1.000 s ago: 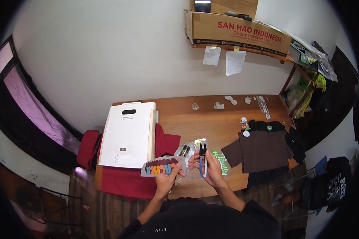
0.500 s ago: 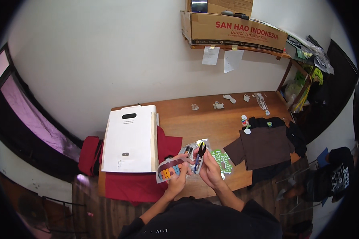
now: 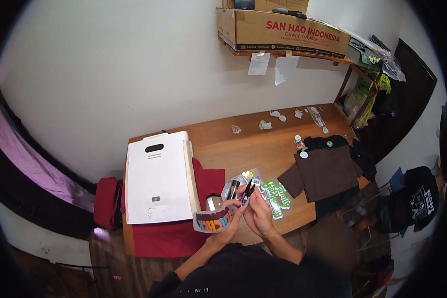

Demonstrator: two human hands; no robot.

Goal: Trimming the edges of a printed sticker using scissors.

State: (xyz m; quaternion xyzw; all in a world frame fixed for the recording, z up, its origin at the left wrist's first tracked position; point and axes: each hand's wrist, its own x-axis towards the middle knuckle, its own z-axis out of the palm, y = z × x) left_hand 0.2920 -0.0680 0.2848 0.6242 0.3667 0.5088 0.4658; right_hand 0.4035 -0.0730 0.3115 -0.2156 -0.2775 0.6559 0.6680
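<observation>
My left hand [image 3: 226, 229] is closed on a curved piece of clear film [image 3: 208, 223] printed with a dark band and colourful letters. My right hand [image 3: 259, 216] grips small thread snips [image 3: 249, 188], their black blades pointing up and away from me. Both hands meet above the table's front edge, the snips close to the film's right end. Beyond them on the tabletop lie a clear plastic sheet [image 3: 248, 175] and a green-and-white lettered transfer [image 3: 277, 197]. The snips' handle is mostly covered by my fingers.
Left of my hands stands a white heat press [image 3: 166, 191] over a maroon garment [image 3: 166, 242]. A brown shirt [image 3: 329, 174] lies at right on dark cloth. Film scraps [image 3: 265, 125] dot the table's back. A shelf holds a cardboard box [image 3: 283, 32]. Another person [image 3: 418, 201] sits at far right.
The view has shifted slightly. The film in my left hand now hangs lower and is bent into a curve, and the snips have tilted a little more to the right.
</observation>
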